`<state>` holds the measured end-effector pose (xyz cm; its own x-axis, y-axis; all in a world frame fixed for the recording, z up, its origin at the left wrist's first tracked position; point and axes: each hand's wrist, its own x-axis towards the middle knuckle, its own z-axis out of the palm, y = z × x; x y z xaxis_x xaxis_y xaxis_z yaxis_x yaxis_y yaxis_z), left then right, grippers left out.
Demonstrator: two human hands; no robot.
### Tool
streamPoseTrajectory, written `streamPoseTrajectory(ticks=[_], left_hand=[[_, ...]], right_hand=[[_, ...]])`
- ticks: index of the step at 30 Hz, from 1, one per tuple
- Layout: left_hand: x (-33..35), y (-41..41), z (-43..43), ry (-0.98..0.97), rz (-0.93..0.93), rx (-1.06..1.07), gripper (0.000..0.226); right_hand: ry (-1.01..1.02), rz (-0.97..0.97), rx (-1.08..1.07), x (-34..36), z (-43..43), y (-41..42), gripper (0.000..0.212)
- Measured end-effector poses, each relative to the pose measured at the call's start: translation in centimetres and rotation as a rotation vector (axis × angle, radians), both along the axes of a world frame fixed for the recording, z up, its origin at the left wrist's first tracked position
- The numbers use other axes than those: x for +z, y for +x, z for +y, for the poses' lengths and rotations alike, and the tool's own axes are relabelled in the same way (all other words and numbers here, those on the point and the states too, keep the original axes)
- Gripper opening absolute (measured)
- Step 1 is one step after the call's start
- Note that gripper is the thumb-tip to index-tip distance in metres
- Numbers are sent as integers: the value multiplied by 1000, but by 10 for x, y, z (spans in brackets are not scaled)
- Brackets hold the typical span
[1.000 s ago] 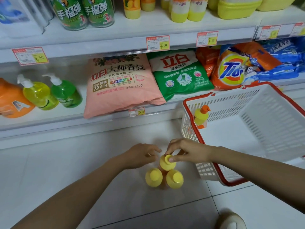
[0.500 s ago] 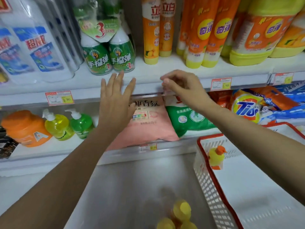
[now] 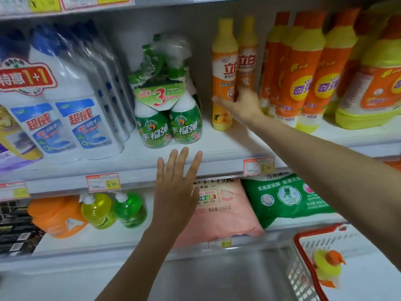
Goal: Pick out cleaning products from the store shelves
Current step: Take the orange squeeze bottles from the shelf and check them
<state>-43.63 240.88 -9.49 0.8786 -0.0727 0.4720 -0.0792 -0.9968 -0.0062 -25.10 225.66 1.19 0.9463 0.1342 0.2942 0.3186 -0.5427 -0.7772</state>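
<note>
The tall bottle (image 3: pixel 224 70), orange label on a yellow body, stands upright on the middle shelf (image 3: pixel 227 146). A twin bottle (image 3: pixel 247 61) touches it on the far side, and a row of stouter orange bottles (image 3: pixel 303 68) stands just beyond.

The right hand (image 3: pixel 242 104) grips the tall bottle low on the label. The thumb lies across the front, and the fingers curl up into the seam between the two bottles.

The left hand (image 3: pixel 178 181) holds nothing. Its fingers are straight and spread in front of the shelf edge, below the green spray bottles (image 3: pixel 169 127).

Handling, as judged:
- The plastic wall looks stiff and should not crush.
- If full, the bottle is moderately heavy.
- It is tall on a narrow base, so it tips easily.
- The glossy label may slip, so wrap the body at mid-height, not the cap.
- Lift straight up to clear the twin.

The basket (image 3: pixel 303 242) sits at lower right.
</note>
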Motion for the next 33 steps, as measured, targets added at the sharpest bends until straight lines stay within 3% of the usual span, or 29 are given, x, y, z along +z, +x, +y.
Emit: streamPoseTrajectory(ticks=[3,7,9,12,15,17,20,22,25,28,31,33], left_hand=[[1,-2,0,-34,-1,-22,83],[9,-8,-5,-201,-79,-74,65],[20,-15,-15,-387,-139,-116,64],[42,-30,-34,-834,-182,-202,67],[61,-49,-51,-1114,20,-155,79],[66,-61,-61,-1091,179,-87,78],[61,-78,-66,-1004,238,-18,55],[53,-92,-65,-1104,318,-63,38],[42,-110,-63,-1422,524,-228,26],[34,-120,-61,-1597,655,-297,35],[23,-129,-60,-1650,688,-337,31],[19,-135,-60,-1748,724,-330,45]], right_hand=[[64,-43,0,-2,-10,-12,48],[334,80,93,3,-24,-39,41],[414,129,135,10,-30,-56,36],[423,171,193,13,-41,-88,32],[356,185,204,2,-51,-127,35],[325,235,213,-8,-55,-153,39],[222,290,262,-21,-60,-183,54],[192,343,343,-28,-70,-196,60],[315,436,411,-34,-87,-203,47],[588,654,431,-41,-93,-206,28],[526,725,439,-52,-91,-212,15],[512,742,399,-55,-91,-216,18]])
